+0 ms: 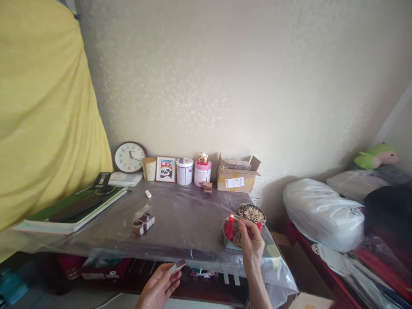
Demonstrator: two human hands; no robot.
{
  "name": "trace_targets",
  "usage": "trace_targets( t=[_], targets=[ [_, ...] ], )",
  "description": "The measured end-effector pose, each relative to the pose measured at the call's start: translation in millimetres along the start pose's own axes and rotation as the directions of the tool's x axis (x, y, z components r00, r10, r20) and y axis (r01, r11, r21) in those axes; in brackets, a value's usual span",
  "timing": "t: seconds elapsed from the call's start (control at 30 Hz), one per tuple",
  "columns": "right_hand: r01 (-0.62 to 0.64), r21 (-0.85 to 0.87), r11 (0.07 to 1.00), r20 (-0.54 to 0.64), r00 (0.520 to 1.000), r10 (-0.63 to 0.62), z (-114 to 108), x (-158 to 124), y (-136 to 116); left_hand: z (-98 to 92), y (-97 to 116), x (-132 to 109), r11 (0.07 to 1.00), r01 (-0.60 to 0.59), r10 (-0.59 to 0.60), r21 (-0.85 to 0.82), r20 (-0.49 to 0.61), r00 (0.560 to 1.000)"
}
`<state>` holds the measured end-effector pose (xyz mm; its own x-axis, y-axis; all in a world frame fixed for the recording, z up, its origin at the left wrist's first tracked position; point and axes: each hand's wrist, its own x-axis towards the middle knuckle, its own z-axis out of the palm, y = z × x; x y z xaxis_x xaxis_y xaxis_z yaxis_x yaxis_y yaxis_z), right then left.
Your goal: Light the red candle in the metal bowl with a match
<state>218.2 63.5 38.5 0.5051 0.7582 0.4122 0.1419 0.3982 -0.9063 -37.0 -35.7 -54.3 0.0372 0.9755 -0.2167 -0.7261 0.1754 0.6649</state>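
My left hand is closed on a small matchbox just in front of the table edge. Between the fingertips of my right hand is a thin matchstick, its far end at the top of a red candle, where a small flame shows. The candle stands upright in a round tin filled with dark grains. Another red candle is partly hidden behind my right hand. Behind them sits a second round tin holding many loose matchsticks.
On the plastic-covered table lie a wrapped pack of matchboxes and a white stick-like object. A clock, jars, a framed panda picture and an open cardboard box line the wall. White bags are at right.
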Motion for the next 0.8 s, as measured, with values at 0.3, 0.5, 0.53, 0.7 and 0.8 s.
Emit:
trace_targets(
  t=[0.3, 0.5, 0.53, 0.7, 0.8],
  targets=[
    [-0.068, 0.123, 0.99, 0.002, 0.998, 0.068, 1.3, -3.0, -10.6, 2.1, -0.3, -0.6, 1.0, -0.01, 0.01, 0.018, -0.021, 1.0],
    [-0.092, 0.243, 0.966, 0.002, 0.996, 0.095, -4.0, -4.0, -19.6, 5.1, 1.2, -2.7, 0.999, -0.015, 0.016, 0.035, -0.029, 0.999],
    [-0.087, 0.251, 0.964, -0.006, 0.996, 0.092, -6.6, -2.9, -21.1, 5.4, 1.7, -3.3, 0.999, -0.016, 0.017, 0.035, -0.029, 0.999],
    [-0.021, 0.162, 0.987, -0.162, 0.986, 0.047, -35.4, 17.8, -18.7, 3.3, 3.0, -3.4, 1.0, 0.001, -0.001, 0.025, -0.024, 1.0],
    [-0.026, -0.066, 0.997, -0.251, 0.968, 0.008, -61.6, 39.0, -2.1, -0.1, 1.4, -1.1, 1.0, 0.016, -0.016, 0.016, -0.009, 1.0]
  ],
)
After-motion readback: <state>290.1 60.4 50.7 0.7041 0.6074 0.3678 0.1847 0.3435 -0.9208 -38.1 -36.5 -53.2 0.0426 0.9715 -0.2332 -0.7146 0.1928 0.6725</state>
